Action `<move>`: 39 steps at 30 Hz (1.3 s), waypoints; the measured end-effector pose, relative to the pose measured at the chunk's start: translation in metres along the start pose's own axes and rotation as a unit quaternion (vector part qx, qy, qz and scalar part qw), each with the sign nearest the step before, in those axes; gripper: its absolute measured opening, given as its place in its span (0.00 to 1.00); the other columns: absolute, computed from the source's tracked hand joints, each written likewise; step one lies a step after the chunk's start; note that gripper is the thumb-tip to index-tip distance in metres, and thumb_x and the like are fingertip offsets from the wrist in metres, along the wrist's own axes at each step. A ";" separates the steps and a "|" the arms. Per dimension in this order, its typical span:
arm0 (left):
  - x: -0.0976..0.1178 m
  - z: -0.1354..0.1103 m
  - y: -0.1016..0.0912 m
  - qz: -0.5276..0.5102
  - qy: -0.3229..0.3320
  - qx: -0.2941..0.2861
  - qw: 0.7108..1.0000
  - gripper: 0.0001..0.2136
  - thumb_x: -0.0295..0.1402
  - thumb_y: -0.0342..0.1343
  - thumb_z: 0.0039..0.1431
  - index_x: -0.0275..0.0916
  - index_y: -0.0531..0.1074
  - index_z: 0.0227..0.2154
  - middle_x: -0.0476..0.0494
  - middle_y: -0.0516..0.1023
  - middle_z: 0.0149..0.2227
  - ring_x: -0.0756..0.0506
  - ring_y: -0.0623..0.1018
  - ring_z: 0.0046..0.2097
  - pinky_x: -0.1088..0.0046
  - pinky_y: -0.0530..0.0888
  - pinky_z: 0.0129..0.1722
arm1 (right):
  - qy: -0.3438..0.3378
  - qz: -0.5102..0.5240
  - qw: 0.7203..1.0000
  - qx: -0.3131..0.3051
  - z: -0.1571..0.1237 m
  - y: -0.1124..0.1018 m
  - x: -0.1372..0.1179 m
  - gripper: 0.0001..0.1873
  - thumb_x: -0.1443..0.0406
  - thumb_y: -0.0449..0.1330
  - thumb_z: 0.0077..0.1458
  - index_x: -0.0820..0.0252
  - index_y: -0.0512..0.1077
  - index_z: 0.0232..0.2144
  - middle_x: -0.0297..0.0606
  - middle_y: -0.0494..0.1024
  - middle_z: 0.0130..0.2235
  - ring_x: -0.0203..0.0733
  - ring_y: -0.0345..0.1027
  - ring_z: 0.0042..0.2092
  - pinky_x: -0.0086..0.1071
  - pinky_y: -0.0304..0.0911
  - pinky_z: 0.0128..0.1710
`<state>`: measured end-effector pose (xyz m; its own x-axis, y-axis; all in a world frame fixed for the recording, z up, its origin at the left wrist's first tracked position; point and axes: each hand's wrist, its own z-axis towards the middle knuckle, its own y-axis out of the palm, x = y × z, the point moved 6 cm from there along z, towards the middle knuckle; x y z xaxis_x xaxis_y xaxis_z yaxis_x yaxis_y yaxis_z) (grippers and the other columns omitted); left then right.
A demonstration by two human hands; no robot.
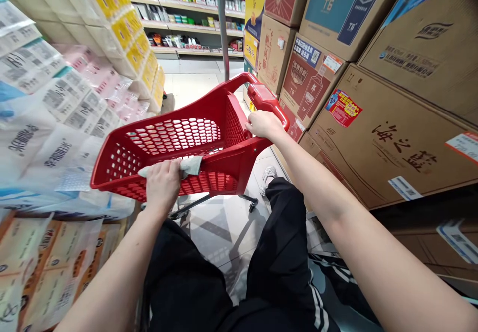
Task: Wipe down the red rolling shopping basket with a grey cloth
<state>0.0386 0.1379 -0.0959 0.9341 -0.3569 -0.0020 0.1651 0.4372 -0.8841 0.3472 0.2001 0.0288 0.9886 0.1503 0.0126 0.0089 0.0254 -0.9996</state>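
A red plastic shopping cart [179, 123] stands sideways in front of me, its basket showing nothing inside. My right hand [266, 124] is wrapped round the cart's handle end, at the right. On the near rim of the basket, my left hand [163, 178] is closed over a pale cloth [191, 166] and presses it against the red plastic. The cloth sticks out on both sides of the fingers. Below the basket, the cart's dark wheeled legs [252, 202] rest on the tiled floor.
Stacked cartons [392, 138] rise close on the right. Packs of tissue paper [67, 98] are piled on the left, near the cart's front end. A metal pole [223, 28] stands behind the cart, and shelves of small goods [190, 18] line the back.
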 end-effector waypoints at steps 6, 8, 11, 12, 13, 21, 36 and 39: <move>0.044 0.021 0.000 -0.023 0.020 0.002 1.000 0.16 0.36 0.41 0.66 0.37 0.68 0.49 0.34 0.73 0.40 0.37 0.71 0.44 0.57 0.64 0.46 | 0.003 -0.002 1.000 -0.002 -0.001 -0.001 0.001 0.19 0.60 0.51 0.64 0.61 0.77 0.47 0.51 0.79 0.50 0.54 0.73 0.51 0.40 0.65 0.49; 0.075 0.036 -0.003 -0.038 0.055 -0.009 0.998 0.16 0.36 0.42 0.67 0.36 0.67 0.50 0.35 0.74 0.41 0.37 0.70 0.43 0.58 0.64 0.45 | 0.005 -0.004 1.000 -0.003 -0.002 -0.002 0.000 0.19 0.60 0.51 0.64 0.62 0.77 0.47 0.50 0.79 0.50 0.53 0.73 0.51 0.39 0.65 0.49; 0.117 0.056 -0.009 -0.047 0.099 -0.018 0.994 0.15 0.35 0.40 0.68 0.37 0.66 0.51 0.36 0.74 0.41 0.38 0.70 0.42 0.61 0.63 0.42 | 0.006 -0.010 1.000 -0.008 -0.004 -0.003 -0.001 0.19 0.60 0.51 0.64 0.63 0.77 0.47 0.51 0.79 0.50 0.52 0.73 0.51 0.38 0.65 0.49; 0.125 0.061 -0.010 -0.049 0.104 -0.017 0.993 0.15 0.34 0.40 0.68 0.37 0.65 0.51 0.36 0.74 0.41 0.39 0.69 0.42 0.61 0.63 0.42 | 0.005 -0.012 1.000 -0.009 -0.004 -0.004 -0.001 0.19 0.60 0.51 0.64 0.63 0.77 0.47 0.51 0.79 0.50 0.52 0.74 0.51 0.37 0.65 0.49; 0.131 0.064 -0.011 -0.050 0.106 -0.016 0.993 0.15 0.34 0.39 0.69 0.37 0.65 0.51 0.36 0.73 0.41 0.39 0.69 0.42 0.61 0.62 0.42 | 0.003 -0.015 1.000 -0.008 -0.004 -0.004 -0.002 0.19 0.60 0.51 0.64 0.63 0.77 0.47 0.51 0.79 0.50 0.52 0.74 0.51 0.37 0.65 0.49; 0.090 0.035 0.000 -0.032 0.052 0.052 0.997 0.16 0.34 0.40 0.68 0.40 0.67 0.53 0.37 0.73 0.40 0.38 0.70 0.44 0.60 0.62 0.47 | 0.000 -0.014 1.000 -0.004 -0.005 -0.004 -0.003 0.20 0.59 0.50 0.65 0.63 0.76 0.47 0.52 0.79 0.50 0.53 0.74 0.50 0.38 0.66 0.48; 0.101 0.034 -0.002 -0.045 0.047 0.071 0.995 0.19 0.36 0.42 0.67 0.37 0.66 0.56 0.33 0.73 0.45 0.36 0.69 0.47 0.56 0.62 0.49 | 0.005 -0.015 1.000 -0.002 -0.001 0.001 0.002 0.19 0.59 0.51 0.64 0.63 0.76 0.47 0.53 0.78 0.50 0.53 0.74 0.50 0.38 0.66 0.49; 0.111 0.040 -0.002 -0.063 0.052 0.068 0.994 0.19 0.36 0.41 0.67 0.37 0.66 0.57 0.33 0.73 0.43 0.36 0.69 0.46 0.57 0.62 0.48 | 0.005 -0.019 1.000 -0.003 -0.002 -0.001 0.000 0.20 0.59 0.51 0.64 0.64 0.76 0.48 0.53 0.78 0.51 0.53 0.74 0.51 0.39 0.65 0.50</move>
<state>0.1544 0.1301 -0.0759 0.8665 -0.4967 0.0506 0.3269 0.4877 -0.8095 0.3478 0.1979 0.0293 0.9890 0.1395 0.0498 0.0468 0.0245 -0.9986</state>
